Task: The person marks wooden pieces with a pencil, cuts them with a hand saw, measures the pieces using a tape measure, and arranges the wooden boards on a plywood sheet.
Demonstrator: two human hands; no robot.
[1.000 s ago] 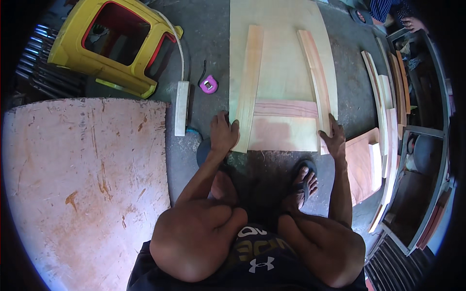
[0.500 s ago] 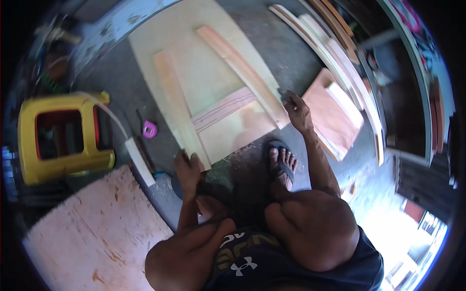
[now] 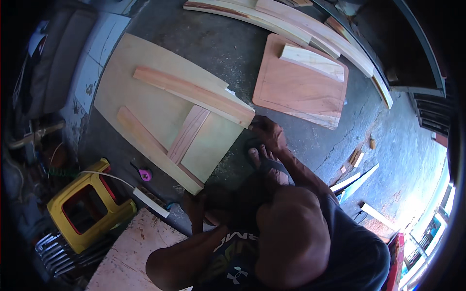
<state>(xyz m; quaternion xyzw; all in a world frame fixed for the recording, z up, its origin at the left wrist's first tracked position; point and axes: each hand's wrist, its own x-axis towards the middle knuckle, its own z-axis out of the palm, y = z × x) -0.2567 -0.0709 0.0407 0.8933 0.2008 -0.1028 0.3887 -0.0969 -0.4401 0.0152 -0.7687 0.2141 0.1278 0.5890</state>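
Note:
A pale plywood sheet (image 3: 114,82) lies flat on the floor in front of me. Two wooden strips rest on it, an upper one (image 3: 194,93) and a lower-left one (image 3: 145,138), with a short pinkish crosspiece (image 3: 189,133) between them. My right hand (image 3: 268,134) is at the near end of the upper strip, its fingers curled; what they grip, if anything, is hidden. In shadow just below the near end of the lower-left strip is my left hand (image 3: 194,206); its fingers cannot be made out.
A rounded reddish wooden board (image 3: 296,94) with a pale wood block (image 3: 313,63) on it lies to the right, before long planks (image 3: 335,39). At left are a purple tape measure (image 3: 145,174), a white power strip (image 3: 151,202), a yellow plastic frame (image 3: 58,201) and several wrenches (image 3: 54,250).
My view has turned right, so the sheet and strips appear rotated anticlockwise. My right hand has gone from the sheet's right side to the upper strip's near end.

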